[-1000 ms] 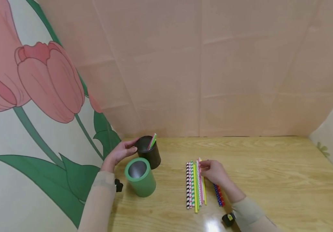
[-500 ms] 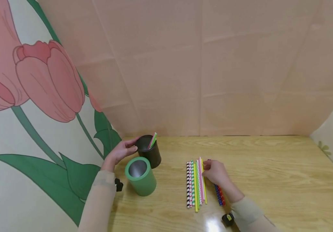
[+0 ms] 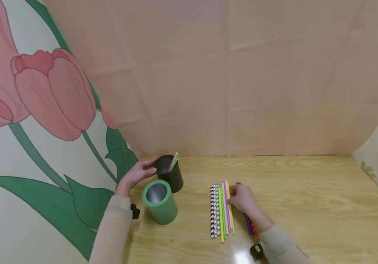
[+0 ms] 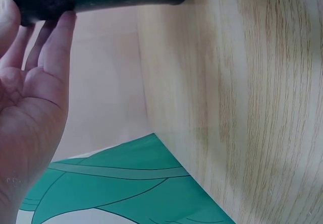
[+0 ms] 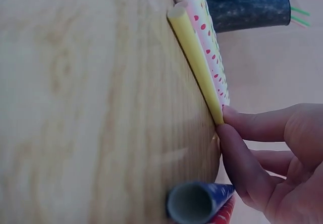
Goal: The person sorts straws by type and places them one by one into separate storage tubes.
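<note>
My left hand [image 3: 138, 172] holds the black cup [image 3: 173, 180] near its rim, thumb in front and fingers behind. Green and pink straws [image 3: 174, 161] lean inside that cup. On the table my right hand [image 3: 244, 198] pinches a thin yellow straw [image 5: 199, 62] between thumb and forefinger, at the right edge of a row of straws. A pink-dotted straw [image 5: 204, 30] lies right beside it in the right wrist view. Below the right hand are a blue straw [image 5: 219, 190] and a red straw [image 5: 225, 213], partly hidden by the hand in the head view.
In front of the black cup stands a green cup [image 3: 165, 212] with a dark inside. The row also has black-striped [image 3: 212, 216] and green-striped straws [image 3: 218, 216]. A pinkish backdrop [image 3: 182, 91] rises behind the wooden table [image 3: 307, 194], and a tulip-painted wall [image 3: 57, 154] borders the left.
The right hand has shifted slightly within the area by the yellow straw at the row's right edge. The left hand stays on the black cup.
</note>
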`<state>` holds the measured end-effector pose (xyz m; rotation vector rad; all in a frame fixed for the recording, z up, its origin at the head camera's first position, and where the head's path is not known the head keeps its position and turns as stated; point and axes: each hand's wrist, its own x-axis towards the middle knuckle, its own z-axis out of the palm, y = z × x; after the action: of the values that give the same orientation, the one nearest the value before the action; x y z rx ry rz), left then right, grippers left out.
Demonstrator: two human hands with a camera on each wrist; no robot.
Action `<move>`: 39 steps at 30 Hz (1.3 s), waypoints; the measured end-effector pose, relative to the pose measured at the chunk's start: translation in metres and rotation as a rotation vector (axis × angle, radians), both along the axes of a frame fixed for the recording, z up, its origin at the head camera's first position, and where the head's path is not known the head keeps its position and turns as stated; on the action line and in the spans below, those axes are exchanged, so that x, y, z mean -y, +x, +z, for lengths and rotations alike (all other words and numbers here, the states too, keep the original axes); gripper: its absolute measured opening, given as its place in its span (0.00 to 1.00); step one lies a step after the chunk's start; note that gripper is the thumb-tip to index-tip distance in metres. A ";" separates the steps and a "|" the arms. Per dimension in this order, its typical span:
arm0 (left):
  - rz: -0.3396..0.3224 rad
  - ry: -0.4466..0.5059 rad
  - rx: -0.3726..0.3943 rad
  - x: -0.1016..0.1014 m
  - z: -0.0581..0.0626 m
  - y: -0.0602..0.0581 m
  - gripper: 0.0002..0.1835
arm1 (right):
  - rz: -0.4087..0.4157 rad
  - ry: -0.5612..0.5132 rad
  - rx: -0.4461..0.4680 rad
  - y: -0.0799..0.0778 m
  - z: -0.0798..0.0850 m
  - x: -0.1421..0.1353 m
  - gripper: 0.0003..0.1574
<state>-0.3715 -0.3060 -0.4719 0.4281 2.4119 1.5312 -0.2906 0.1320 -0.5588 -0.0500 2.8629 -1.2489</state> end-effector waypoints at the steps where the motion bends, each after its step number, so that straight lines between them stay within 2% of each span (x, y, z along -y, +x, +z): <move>1: 0.000 -0.001 -0.004 0.000 -0.001 0.000 0.33 | 0.004 0.008 -0.013 0.001 0.000 0.000 0.34; 4: 0.008 -0.008 -0.008 -0.002 -0.003 -0.002 0.33 | 0.007 0.018 -0.027 0.002 -0.001 -0.001 0.33; 7: 0.004 -0.006 -0.011 -0.003 -0.003 -0.004 0.33 | 0.016 0.034 -0.020 0.003 0.001 0.000 0.23; 10: 0.008 0.003 -0.009 -0.003 -0.002 -0.004 0.32 | 0.022 0.043 -0.011 0.002 0.003 0.001 0.18; 14: 0.010 0.003 -0.005 -0.002 -0.001 -0.004 0.33 | 0.026 0.052 0.005 0.001 0.004 0.002 0.20; 18: 0.014 0.001 0.000 -0.001 -0.002 -0.005 0.33 | 0.022 0.054 0.025 0.001 0.006 0.002 0.09; 23: 0.018 -0.005 -0.011 -0.001 -0.001 -0.005 0.33 | 0.019 0.068 0.009 0.003 0.008 0.004 0.17; 31: 0.015 0.004 -0.004 -0.001 -0.001 -0.003 0.33 | 0.024 0.107 -0.053 0.002 0.000 0.005 0.16; 39: 0.023 0.008 0.001 0.000 -0.003 -0.003 0.33 | 0.011 0.097 -0.025 -0.002 -0.003 0.005 0.16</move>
<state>-0.3744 -0.3059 -0.4747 0.4017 2.4189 1.5510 -0.2929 0.1270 -0.5613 -0.0808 2.9356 -1.1131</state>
